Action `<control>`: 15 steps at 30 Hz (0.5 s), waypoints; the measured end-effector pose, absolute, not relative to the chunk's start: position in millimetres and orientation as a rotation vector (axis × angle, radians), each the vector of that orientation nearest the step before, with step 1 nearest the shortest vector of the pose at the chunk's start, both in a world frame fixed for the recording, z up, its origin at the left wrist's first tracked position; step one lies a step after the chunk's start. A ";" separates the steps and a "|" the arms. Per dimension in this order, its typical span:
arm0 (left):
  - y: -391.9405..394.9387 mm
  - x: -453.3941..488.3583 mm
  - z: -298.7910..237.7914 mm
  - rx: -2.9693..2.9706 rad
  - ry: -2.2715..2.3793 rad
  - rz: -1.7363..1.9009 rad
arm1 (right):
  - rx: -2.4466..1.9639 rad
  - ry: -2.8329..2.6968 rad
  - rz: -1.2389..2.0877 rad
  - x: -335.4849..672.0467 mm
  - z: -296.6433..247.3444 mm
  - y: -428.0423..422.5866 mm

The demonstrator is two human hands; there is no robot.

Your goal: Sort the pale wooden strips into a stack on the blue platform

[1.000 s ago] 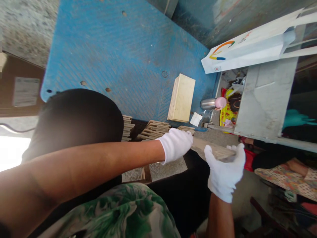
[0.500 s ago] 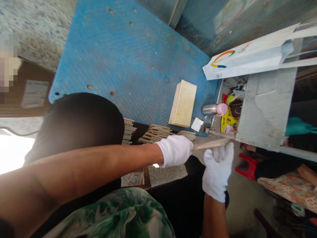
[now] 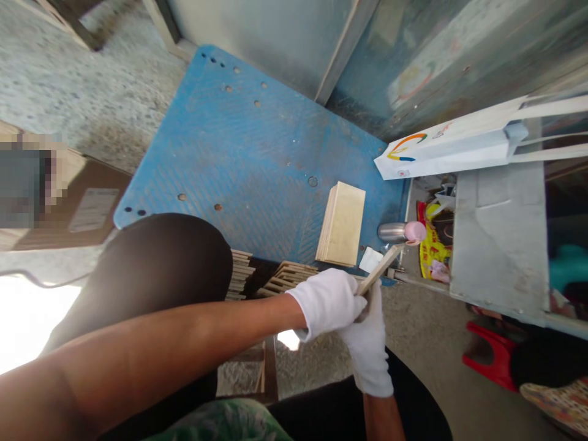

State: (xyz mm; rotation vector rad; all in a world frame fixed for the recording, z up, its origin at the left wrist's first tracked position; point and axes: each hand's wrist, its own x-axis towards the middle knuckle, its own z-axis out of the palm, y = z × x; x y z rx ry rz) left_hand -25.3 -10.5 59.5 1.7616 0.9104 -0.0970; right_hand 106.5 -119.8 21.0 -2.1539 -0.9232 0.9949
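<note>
Both my hands wear white gloves and meet just below the middle of the view. My left hand [image 3: 328, 301] is closed round the near end of a thin wooden board [image 3: 380, 268], which sticks up and to the right, seen edge on. My right hand [image 3: 369, 346] lies under and behind the left one, its fingers pressed against the same board. Just beyond the hands lie fanned stacks of thin wooden boards [image 3: 285, 277]. A neat upright-edged stack of pale boards [image 3: 342, 223] rests on the blue pallet [image 3: 239, 147].
My dark-clad knee [image 3: 156, 269] fills the left centre. A steel flask with a pink cap [image 3: 402, 231], a white paper bag [image 3: 459, 147], a grey metal cabinet [image 3: 498, 233] and a red stool [image 3: 489, 358] stand to the right. A brown carton [image 3: 87, 211] sits at the left on the concrete floor.
The board swung from lying flat to the right to pointing up edge on. My right hand slid from the board's far end in under my left hand. The view tilted downward.
</note>
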 end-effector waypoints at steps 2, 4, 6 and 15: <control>-8.1 -24.5 57.8 1.642 0.944 -0.076 | -2.061 -0.917 0.997 102.0 21.4 -108.6; -4.6 -25.2 57.4 1.581 0.979 -0.037 | -2.001 -0.904 0.991 99.2 22.0 -96.5; 0.1 -28.3 58.7 1.579 1.023 0.010 | -1.964 -0.888 1.003 99.3 22.0 -83.6; 7.8 -49.1 67.1 1.795 1.136 0.045 | -2.355 -1.160 0.760 126.1 4.3 -13.4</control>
